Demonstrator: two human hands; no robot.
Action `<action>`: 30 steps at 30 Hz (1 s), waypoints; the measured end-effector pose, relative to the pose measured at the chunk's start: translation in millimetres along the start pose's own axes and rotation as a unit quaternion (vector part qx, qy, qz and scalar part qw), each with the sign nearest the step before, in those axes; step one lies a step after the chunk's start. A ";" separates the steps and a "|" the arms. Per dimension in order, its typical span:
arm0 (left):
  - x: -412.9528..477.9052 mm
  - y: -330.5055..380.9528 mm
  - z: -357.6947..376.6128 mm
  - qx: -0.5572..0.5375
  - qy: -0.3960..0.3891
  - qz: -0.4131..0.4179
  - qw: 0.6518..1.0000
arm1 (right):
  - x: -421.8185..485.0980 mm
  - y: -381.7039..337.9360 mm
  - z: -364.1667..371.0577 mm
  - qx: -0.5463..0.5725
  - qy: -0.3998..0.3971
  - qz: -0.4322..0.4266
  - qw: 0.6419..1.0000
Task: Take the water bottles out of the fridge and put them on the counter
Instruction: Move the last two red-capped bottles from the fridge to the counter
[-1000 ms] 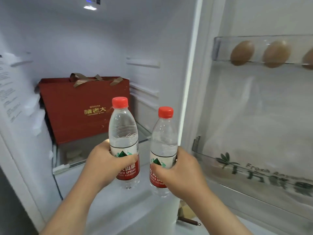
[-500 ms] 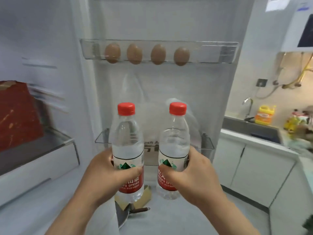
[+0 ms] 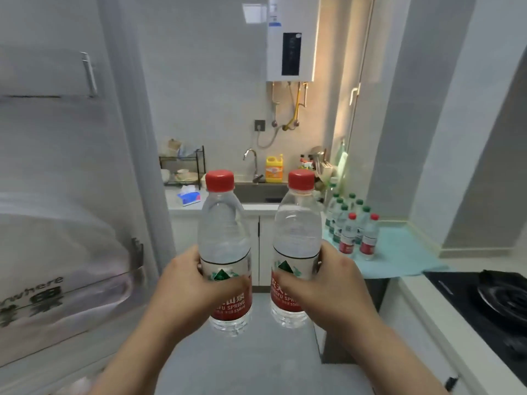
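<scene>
I hold two clear water bottles with red caps and red labels upright in front of me. My left hand [image 3: 188, 283] grips the left bottle [image 3: 224, 243] around its label. Around the label of the right bottle [image 3: 296, 240] closes my right hand [image 3: 333, 283]. Both bottles hang in the air over the floor, side by side and apart. Further right, several water bottles [image 3: 352, 229] with green and red caps stand on a light blue cloth [image 3: 399, 255] on the counter [image 3: 413, 283]. The open fridge door [image 3: 65, 195] fills the left of the view.
A sink with a tap [image 3: 252, 163] and a yellow detergent jug [image 3: 274, 169] sits at the far wall, with a dish rack [image 3: 182, 166] and a tissue pack [image 3: 188, 195] beside it. A black gas hob [image 3: 496, 300] lies on the right counter. Above the sink hangs a white water heater [image 3: 291, 38].
The view has swung right, away from the fridge interior and past its door, toward the kitchen counter. Both hands have kept their bottles and carried them along.
</scene>
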State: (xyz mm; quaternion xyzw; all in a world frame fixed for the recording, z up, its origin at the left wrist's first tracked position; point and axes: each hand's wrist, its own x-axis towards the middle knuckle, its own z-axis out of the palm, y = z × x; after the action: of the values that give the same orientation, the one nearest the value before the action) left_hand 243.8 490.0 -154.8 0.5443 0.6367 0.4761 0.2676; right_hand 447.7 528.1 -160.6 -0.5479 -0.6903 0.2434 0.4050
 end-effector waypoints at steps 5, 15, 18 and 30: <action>59.8 11.9 84.8 -0.033 -0.091 0.015 0.995 | 29.3 54.9 -43.4 -0.033 0.073 0.043 0.996; 158.8 40.1 232.5 -0.058 -0.214 0.046 0.974 | 94.3 140.6 -110.2 -0.078 0.165 0.173 0.968; 177.7 49.8 278.2 -0.051 -0.252 0.066 0.964 | 107.8 167.9 -132.1 -0.081 0.190 0.192 0.959; 217.4 95.4 446.2 -0.079 -0.266 0.055 0.959 | 172.6 288.8 -233.2 -0.099 0.188 0.220 0.952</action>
State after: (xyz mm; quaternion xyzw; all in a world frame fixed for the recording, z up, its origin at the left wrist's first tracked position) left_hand 611.6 832.2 -210.5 0.6629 0.4718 0.3772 0.4424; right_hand 789.5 748.7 -206.3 -0.7593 -0.4848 0.1499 0.4074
